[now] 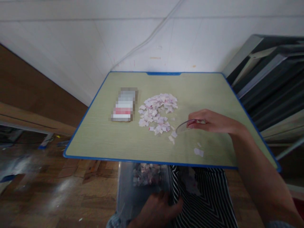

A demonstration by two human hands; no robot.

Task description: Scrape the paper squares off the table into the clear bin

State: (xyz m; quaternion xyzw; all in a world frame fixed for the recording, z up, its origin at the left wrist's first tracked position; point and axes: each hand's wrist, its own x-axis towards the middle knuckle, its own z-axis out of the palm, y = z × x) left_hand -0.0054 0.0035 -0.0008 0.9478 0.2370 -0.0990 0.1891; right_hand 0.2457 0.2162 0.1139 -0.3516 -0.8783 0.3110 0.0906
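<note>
In the middle of the frame our right hand [213, 122] pinches a small clear curved plastic scoop [184, 127], fingers closed on its end. Its open end points at the heap of little pink and white paper squares [158, 112] on the pale green table with a blue edge [99, 139]. A few stray bits [198, 152] lie nearer to us.

At the bottom of the frame, below the table edge, our left hand [158, 210] rests on a clear plastic bag [142, 180] with more bits inside. We cannot tell how tightly it grips.

We think a fast push could send bits flying off the table edge, since they are so light. The bag could also slip and spill.

The flat thing [123, 104] left of the heap is blurred, so we cannot say what it is. The bag's mouth is hard to see.
</note>
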